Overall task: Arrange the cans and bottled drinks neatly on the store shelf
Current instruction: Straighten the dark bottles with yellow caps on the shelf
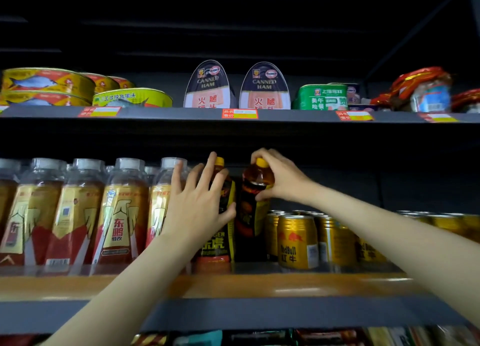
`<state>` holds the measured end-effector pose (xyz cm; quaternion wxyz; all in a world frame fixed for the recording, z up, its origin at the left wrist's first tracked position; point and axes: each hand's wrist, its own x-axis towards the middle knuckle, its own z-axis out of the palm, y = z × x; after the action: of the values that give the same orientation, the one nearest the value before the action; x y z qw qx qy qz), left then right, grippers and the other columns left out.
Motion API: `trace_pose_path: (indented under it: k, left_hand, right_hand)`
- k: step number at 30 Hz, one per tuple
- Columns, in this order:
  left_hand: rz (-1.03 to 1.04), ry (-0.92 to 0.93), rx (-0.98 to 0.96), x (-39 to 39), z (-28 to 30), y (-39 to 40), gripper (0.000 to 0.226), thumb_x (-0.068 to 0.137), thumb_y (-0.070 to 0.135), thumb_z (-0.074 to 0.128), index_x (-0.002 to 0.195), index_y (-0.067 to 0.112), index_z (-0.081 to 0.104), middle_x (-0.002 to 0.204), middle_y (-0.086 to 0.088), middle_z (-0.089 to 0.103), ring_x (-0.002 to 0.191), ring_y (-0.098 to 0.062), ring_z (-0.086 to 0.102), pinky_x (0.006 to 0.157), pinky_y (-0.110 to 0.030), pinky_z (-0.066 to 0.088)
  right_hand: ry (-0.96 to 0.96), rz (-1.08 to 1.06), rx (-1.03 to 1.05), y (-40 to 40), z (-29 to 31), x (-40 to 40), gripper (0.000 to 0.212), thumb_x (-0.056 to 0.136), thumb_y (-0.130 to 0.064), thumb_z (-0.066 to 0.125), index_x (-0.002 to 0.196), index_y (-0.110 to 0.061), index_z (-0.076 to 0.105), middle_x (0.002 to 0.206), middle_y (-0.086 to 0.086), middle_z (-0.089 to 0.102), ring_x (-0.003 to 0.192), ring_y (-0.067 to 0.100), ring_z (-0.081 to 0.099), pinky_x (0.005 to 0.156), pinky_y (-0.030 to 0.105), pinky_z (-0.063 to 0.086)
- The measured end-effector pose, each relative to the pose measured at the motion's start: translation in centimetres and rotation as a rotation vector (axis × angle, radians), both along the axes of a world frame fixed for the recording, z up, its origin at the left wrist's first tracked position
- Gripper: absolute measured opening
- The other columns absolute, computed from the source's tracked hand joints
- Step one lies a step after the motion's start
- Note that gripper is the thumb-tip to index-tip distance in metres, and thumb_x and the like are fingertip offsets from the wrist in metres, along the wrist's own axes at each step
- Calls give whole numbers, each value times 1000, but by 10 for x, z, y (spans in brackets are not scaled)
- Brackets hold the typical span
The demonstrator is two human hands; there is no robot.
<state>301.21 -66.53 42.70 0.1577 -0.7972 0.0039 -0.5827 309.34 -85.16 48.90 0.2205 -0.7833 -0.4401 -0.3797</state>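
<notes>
Two dark-labelled drink bottles with yellow caps stand side by side on the middle shelf point(259, 284). My left hand point(200, 203) wraps around the front bottle point(217, 244), thumb on its right side, fingers spread over its shoulder. My right hand point(279, 175) pinches the neck and cap of the second bottle point(253, 208), which stands just right of the first. To the left is a row of amber bottles point(78, 210) with white caps. Gold Red Bull cans point(297, 242) stand to the right.
The upper shelf point(298, 116) carries flat fish tins point(49, 86), two canned ham tins point(237, 86), a green luncheon meat tin point(322, 96) and red-wrapped packets point(423, 90). More goods show dimly on the shelf below. Behind the cans, the middle shelf's right rear is dark.
</notes>
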Motion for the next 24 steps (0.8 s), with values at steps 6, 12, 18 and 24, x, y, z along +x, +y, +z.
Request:
trace_pose_path:
  k: [6,12,18,24]
  left_hand:
    - [-23,-15,17,-7,-1,-1,61,78,48,64,123,8,60,140,-18,47,122,-34,52,110,-53,18]
    - [-244,42,11,-34,-21,-5,62,82,39,34,133,7,51,138,-15,49,127,-29,48,112,-45,11]
    - [-340,109,42,-52,-51,-5,66,80,41,37,135,5,49,138,-12,50,128,-27,48,111,-43,15]
    - [-522,166,-57,-64,-59,-9,79,78,31,72,144,9,35,147,-9,39,135,-24,38,111,-44,10]
  right_hand:
    - [-131,40,91,-29,-2,-58,65,67,-19,85,111,-34,38,117,-9,39,109,8,42,85,5,30]
    - [-165,78,163,-40,-25,-90,67,67,-20,85,115,-33,39,119,-12,37,110,2,40,91,11,39]
    - [-211,23,201,-40,-85,-100,69,68,-24,85,117,-35,38,122,-11,35,113,-4,37,94,9,36]
    - [-303,18,339,-47,-85,-131,68,65,-20,87,116,-30,42,121,-6,37,109,-1,39,93,9,41]
